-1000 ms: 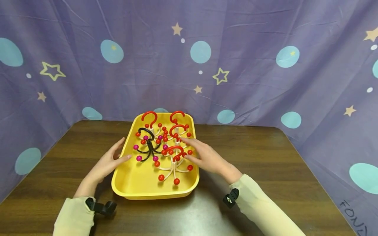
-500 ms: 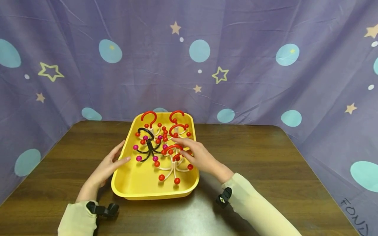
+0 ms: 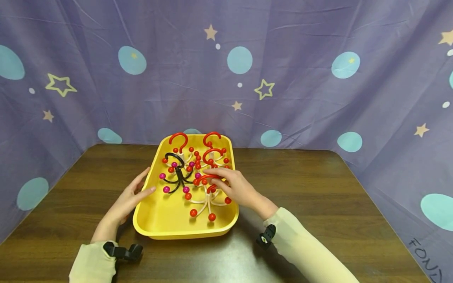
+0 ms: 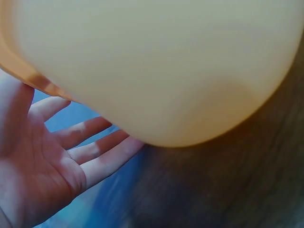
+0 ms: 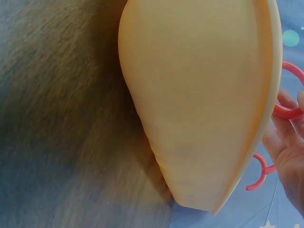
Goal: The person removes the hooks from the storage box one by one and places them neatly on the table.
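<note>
A yellow plastic tub [image 3: 161, 214] holds several multi-arm hook hangers with ball tips. My left hand [image 3: 122, 202] lies along its left side in the head view, thumb over the rim and fingers extended outside the wall. My right hand [image 3: 242, 188] reaches over the right rim, its thumb and fingers pinching the red hook [image 3: 207, 177] of the front white hanger [image 3: 208, 200]. The right wrist view shows fingers passing behind that hook. Beside it lies a black hanger [image 3: 179, 177] with magenta balls. At the back are more white hangers with red hooks [image 3: 179, 137].
The tub stands on a dark brown wooden table [image 3: 304, 188]. A purple curtain [image 3: 297, 98] with stars and blue spots hangs behind and around the table. Black straps with mounts circle both wrists over pale sleeves [image 3: 301, 243].
My right hand has moved left, from beside the front white hanger to its red hook. The left hand has barely shifted, and the tub and hangers stay in place.
</note>
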Motion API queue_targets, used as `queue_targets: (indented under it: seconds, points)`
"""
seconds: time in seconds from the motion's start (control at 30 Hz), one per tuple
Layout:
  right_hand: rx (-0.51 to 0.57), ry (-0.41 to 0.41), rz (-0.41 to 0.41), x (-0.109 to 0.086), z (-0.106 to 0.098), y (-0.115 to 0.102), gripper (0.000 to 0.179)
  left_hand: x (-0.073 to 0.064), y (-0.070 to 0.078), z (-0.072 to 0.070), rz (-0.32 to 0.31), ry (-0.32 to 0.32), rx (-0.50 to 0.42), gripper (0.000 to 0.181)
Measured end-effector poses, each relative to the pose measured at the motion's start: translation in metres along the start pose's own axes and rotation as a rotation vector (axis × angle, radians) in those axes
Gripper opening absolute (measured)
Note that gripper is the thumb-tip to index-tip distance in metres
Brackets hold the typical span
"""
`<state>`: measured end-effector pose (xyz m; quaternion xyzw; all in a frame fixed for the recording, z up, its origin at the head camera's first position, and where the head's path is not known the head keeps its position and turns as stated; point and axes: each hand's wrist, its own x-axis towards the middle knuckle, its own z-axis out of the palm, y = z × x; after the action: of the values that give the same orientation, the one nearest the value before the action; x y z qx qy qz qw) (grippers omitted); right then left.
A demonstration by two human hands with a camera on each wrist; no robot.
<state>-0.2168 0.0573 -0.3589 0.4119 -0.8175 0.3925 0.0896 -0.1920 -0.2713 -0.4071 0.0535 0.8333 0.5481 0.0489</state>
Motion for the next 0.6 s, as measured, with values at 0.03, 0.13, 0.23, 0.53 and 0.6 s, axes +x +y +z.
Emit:
queue_targets:
  seconds: [0.03,0.13,0.23,0.53,0.6]
  points:
    - [0.001,-0.001,0.001,0.0004,0.0001,-0.0002,0.031,0.0,-0.0001,0.0,0.001,0.001,0.001,0.072]
    - [0.01,-0.008,0.004,0.0018,0.0004,-0.0011,0.031,0.0002,-0.0002,0.0,0.001,0.002,-0.001,0.072]
    - [0.02,-0.018,0.017,0.003,0.0005,-0.0024,0.029,-0.0001,-0.0001,0.0001,-0.005,0.005,0.004,0.072]
    - [0.04,0.015,0.02,0.0066,0.0011,-0.0047,0.025,0.0002,-0.0017,0.0,-0.011,0.008,0.01,0.072]
    - [0.044,0.026,0.019,0.0075,0.0006,-0.0055,0.025,0.0001,-0.002,0.0001,-0.013,0.008,0.009,0.072]
